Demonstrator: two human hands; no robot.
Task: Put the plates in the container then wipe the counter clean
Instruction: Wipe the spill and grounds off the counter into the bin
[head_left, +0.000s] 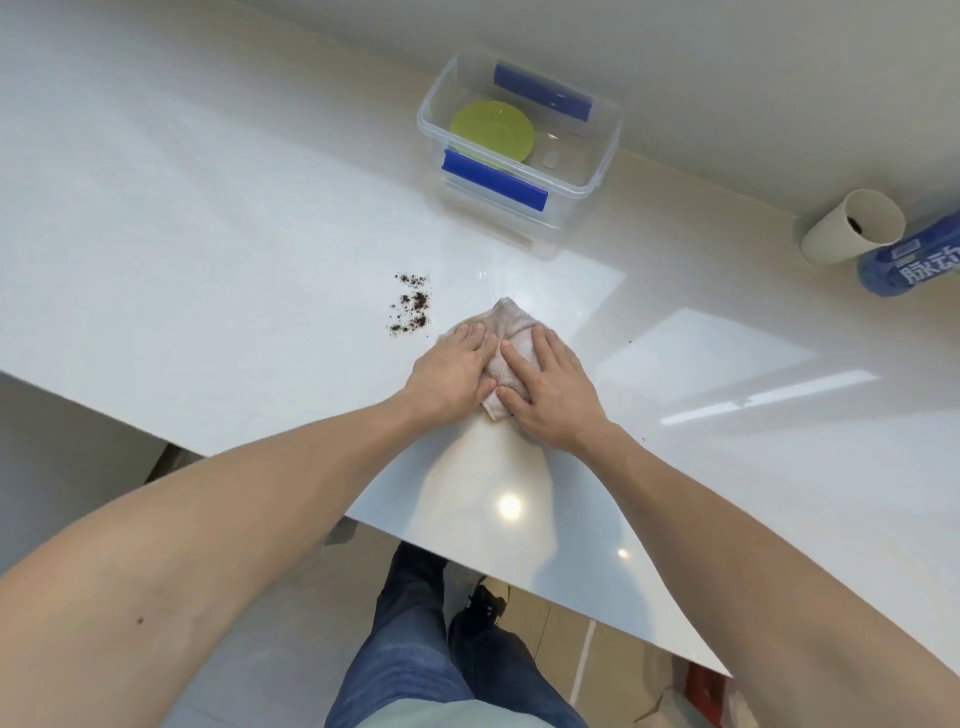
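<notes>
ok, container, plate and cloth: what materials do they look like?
Container: clear rigid plastic, see-through walls, blue clip handles. Plate: glossy green, likely plastic or melamine; could be glazed ceramic. Cloth: soft napped fabric, pinkish-beige, probably terry or microfibre, creased under both hands.

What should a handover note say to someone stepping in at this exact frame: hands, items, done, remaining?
Left hand and right hand: both pressed flat on the cloth, no closed grip.
Green plate lies inside the clear container at the back of the counter; no plates visible outside it.
Dark crumbs sit just left of the cloth, unwiped; a few specks lie to the right.
Left: wipe the crumbs and specks.
</notes>
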